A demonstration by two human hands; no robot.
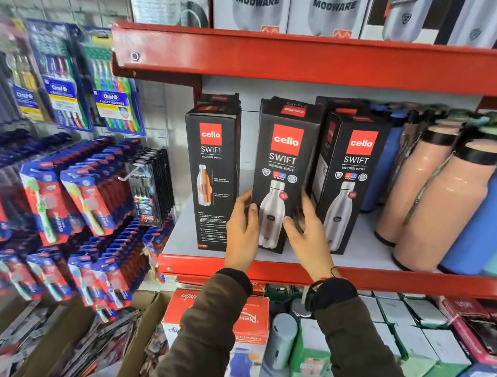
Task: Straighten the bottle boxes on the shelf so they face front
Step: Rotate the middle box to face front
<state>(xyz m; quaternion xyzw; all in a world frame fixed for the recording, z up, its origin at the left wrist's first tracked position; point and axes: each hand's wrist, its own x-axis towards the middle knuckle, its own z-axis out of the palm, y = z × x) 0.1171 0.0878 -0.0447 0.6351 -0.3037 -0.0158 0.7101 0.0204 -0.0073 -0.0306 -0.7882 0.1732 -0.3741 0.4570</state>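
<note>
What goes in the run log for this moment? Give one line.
hands: left and right on middle Cello box | left box, right box: untouched | middle box: upright, front showing

Clearances on the white shelf (363,249). An open gap lies between the left cello box (213,171) and the middle cello box (283,173), occupied low down by the left hand (242,232). The middle box and the right cello box (348,180) stand close together; the right hand (309,231) fills the narrow space at their near lower corners. Right of that box, bare shelf separates it from the peach bottles (434,198), which crowd against the blue bottles (489,223). The red upper shelf (309,60) limits headroom above the boxes. A strip of shelf at the near edge stays free.
</note>
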